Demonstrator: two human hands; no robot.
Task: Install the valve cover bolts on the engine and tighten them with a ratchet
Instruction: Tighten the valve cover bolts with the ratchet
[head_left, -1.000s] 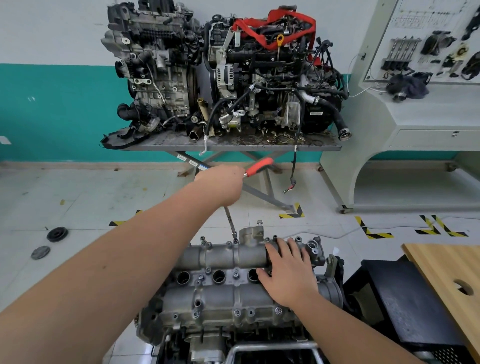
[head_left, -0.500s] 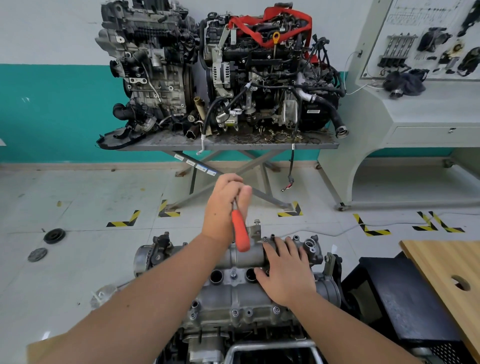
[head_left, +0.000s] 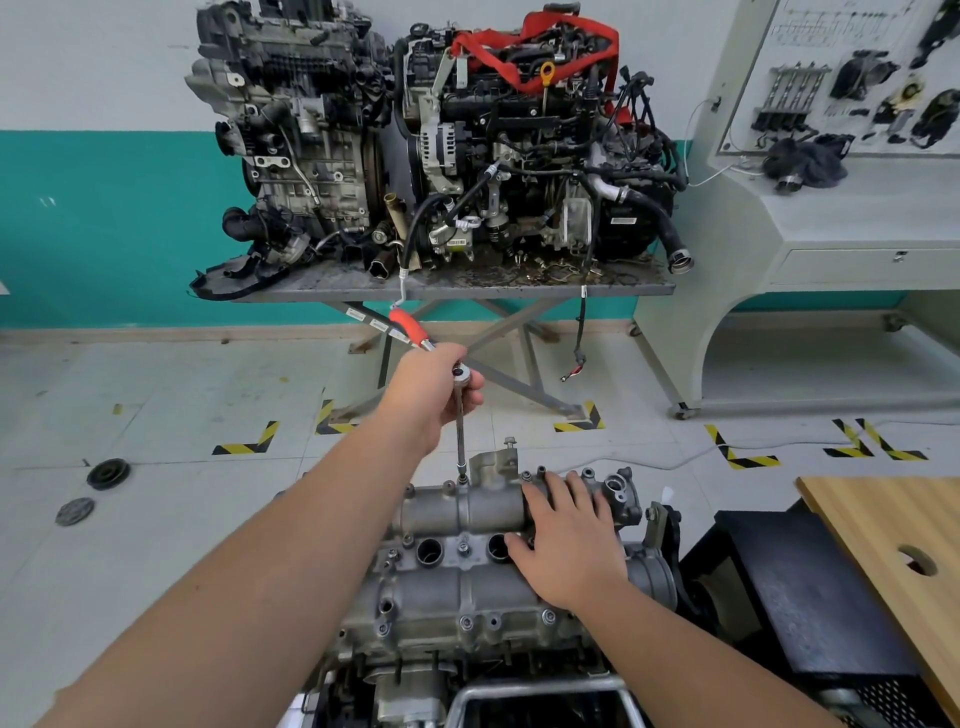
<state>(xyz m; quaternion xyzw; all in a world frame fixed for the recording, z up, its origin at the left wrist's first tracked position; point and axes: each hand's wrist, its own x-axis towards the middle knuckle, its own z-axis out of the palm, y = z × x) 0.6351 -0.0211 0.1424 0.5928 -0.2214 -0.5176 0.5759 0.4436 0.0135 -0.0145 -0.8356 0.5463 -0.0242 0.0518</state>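
Note:
The grey valve cover (head_left: 467, 587) of the engine lies low in the middle of the view. Small bolts (head_left: 466, 622) sit in holes along its edges. My left hand (head_left: 441, 387) grips the head of a ratchet (head_left: 413, 328) whose red handle points up and to the left. A long extension (head_left: 460, 441) runs straight down from it onto a bolt at the cover's far edge. My right hand (head_left: 566, 535) rests flat on the right part of the cover, fingers spread. One bolt (head_left: 510, 443) stands up on a bracket beside the extension.
Two engines (head_left: 441, 145) sit on a metal scissor table (head_left: 457, 288) straight ahead. A grey training bench (head_left: 831, 218) stands at the right. A wooden board (head_left: 893, 525) and a black cabinet (head_left: 795, 582) lie close on the right. Two round discs (head_left: 106, 473) lie on the floor at left.
My left hand has swung the ratchet handle round: it pointed right, then toward me, and now points up and left. My right hand has stayed on the cover.

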